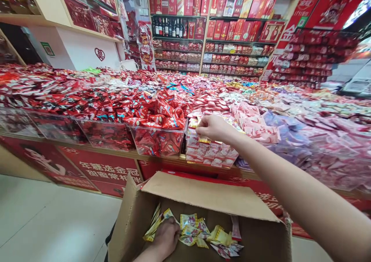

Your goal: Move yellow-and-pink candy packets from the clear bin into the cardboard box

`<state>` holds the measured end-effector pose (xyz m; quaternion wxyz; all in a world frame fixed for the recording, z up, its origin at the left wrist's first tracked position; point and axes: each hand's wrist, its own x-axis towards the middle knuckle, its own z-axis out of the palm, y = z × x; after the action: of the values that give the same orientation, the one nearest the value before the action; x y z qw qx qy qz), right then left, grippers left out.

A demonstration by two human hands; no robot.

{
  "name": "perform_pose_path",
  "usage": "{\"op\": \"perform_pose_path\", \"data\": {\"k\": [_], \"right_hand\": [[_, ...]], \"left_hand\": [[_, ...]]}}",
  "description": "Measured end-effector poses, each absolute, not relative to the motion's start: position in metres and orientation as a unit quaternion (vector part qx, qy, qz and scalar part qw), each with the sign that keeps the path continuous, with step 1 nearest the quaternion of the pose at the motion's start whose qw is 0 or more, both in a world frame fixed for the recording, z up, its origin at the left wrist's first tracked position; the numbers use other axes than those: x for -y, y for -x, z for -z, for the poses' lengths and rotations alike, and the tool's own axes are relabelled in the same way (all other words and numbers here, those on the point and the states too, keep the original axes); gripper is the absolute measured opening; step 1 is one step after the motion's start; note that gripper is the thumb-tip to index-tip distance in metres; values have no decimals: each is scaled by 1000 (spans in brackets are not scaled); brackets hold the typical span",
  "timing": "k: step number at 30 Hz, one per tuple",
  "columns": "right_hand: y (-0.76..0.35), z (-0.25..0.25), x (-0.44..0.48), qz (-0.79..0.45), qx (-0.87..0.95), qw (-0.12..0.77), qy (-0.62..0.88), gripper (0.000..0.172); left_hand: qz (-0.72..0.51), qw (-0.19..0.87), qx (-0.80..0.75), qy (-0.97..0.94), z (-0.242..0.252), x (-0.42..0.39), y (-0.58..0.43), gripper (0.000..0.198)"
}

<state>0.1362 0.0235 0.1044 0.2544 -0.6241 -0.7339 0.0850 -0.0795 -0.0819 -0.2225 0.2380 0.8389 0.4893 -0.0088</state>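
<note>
My left hand [166, 235] is down inside an open cardboard box [197, 192]. Its fingers are curled round some small yellow-and-white candy packets [153, 225], part of which stick out at its left. More such packets [189, 229] lie on the box bottom beside it. Stretched forward, my right hand [213, 128] is over a clear bin stacked with pink-and-white packets [210, 153]. Its fingers are closed in a pinch at the top of the stack. Whatever is between them, if anything, is hidden.
Bins of red-wrapped candy [159, 138] stand left of the stack; pink packets [256, 125] and purple packets [285, 128] lie to its right. Shelves behind carry gift boxes [188, 3] and bottles [169, 27]. The counter's red front panel [101, 171] is behind the box.
</note>
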Motion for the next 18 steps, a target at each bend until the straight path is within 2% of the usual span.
{"op": "perform_pose_path", "data": {"k": [5, 11, 15, 18], "right_hand": [[-138, -100, -22, -74, 720, 289, 626, 18], [-139, -95, -21, -84, 736, 280, 610, 19], [-141, -92, 4, -33, 723, 377, 579, 22], [-143, -77, 46, -58, 696, 443, 562, 21]], "left_hand": [[15, 236, -498, -834, 217, 83, 79, 20], [-27, 224, -497, -838, 206, 79, 75, 22], [-106, 258, -471, -837, 177, 83, 72, 19], [-198, 355, -462, -788, 138, 96, 71, 19]]}}
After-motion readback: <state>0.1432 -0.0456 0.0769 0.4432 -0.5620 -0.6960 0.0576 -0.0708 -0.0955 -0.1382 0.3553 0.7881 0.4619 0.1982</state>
